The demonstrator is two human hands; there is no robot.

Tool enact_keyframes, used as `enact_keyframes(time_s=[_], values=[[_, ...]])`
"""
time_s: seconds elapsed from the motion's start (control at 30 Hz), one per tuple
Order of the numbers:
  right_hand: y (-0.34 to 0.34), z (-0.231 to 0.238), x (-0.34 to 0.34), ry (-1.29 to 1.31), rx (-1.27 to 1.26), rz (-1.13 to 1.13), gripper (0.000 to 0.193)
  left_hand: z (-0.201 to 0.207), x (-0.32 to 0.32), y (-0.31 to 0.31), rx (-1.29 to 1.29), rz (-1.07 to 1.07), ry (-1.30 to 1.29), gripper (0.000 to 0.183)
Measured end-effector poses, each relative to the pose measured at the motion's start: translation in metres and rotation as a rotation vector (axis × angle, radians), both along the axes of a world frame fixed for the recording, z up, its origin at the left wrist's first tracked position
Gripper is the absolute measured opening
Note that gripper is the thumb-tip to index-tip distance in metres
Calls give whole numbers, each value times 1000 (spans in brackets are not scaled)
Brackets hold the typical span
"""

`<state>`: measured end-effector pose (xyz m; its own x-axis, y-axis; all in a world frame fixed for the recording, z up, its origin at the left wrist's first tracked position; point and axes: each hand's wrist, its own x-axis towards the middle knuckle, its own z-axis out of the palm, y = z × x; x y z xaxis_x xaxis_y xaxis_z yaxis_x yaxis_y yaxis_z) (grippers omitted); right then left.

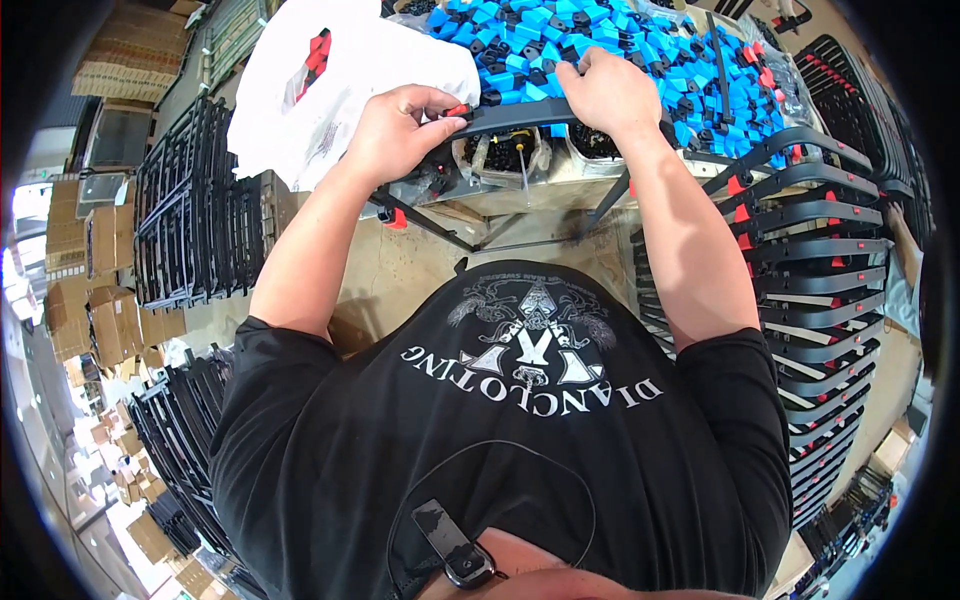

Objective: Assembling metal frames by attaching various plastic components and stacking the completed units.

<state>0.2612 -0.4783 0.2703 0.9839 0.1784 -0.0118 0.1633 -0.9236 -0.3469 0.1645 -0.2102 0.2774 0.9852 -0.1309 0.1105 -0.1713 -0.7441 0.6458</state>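
Observation:
A black metal frame with a flat top bar (520, 117) lies across the front of the workbench, its legs reaching down below. Between the thumb and fingers of my left hand (390, 130) is a small red plastic piece (457, 111), held at the left end of the bar. My right hand (615, 92) is closed over the right part of the bar, fingers curled on its far side. Just below the bar, a screwdriver (520, 145) with a yellow-and-black handle rests at a tub (540, 165) of small black parts.
A large pile of blue and black plastic parts (600, 30) covers the bench behind the bar. At its left spreads a white plastic bag (380, 60) with red pieces. Black frames (815, 290) stack at right, more frames (200, 210) at left. Another person's arm (903, 240) shows far right.

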Motion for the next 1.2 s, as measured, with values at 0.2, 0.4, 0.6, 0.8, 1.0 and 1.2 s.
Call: enact_keyframes(time_s=[0.2, 0.4, 0.6, 0.8, 1.0, 1.2], values=[[1, -7, 4, 15, -7, -45, 52, -8, 3, 6, 38, -89, -155, 24], [3, -5, 3, 23, -13, -58, 51, -3, 0, 3, -33, -24, 3, 23], [2, -6, 3, 1, 3, -56, 51, -19, 24, 21, -487, -90, 32, 41], [1, 5, -4, 2, 48, -29, 51, 13, 68, -26, -12, -405, 47, 46], [0, -2, 1, -32, 61, -14, 52, 13, 74, -67, 373, -593, 266, 65], [-1, -12, 6, -119, 75, -38, 48, 4, 78, -71, 451, -518, 256, 75]])
